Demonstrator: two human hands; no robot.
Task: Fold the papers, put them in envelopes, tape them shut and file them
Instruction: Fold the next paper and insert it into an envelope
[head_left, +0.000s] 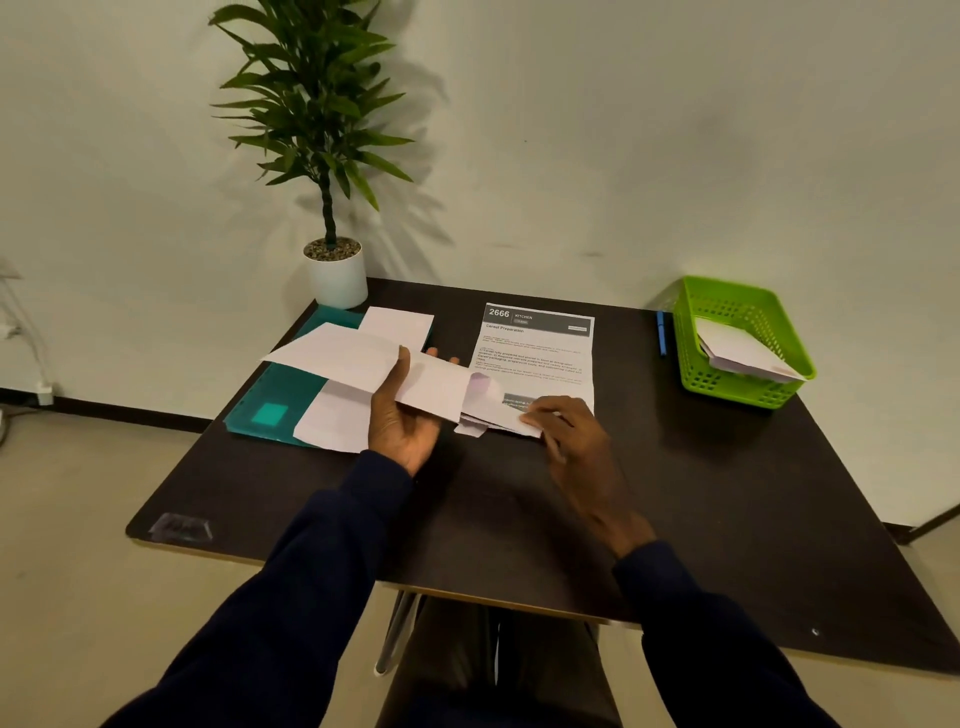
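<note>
The left grip (402, 421) clasps a white envelope (353, 358), thumb on top and fingers beneath, raised just over the worktop (519, 519), while the right grip (566, 426) pinches the corner of a folded paper (493, 408) whose other end meets the envelope's open side. Just behind them a printed sheet (535, 353) lies flat on the dark worktop, and to the left a teal folder (275, 389) carries more white envelopes (397, 322). At the right edge a green basket (696, 379) holds filed envelopes beside a blue pen (661, 332), a potted plant (337, 278) stands at the far left corner against the pale wall (675, 130), and beige floor (62, 519) surrounds the worktop.
</note>
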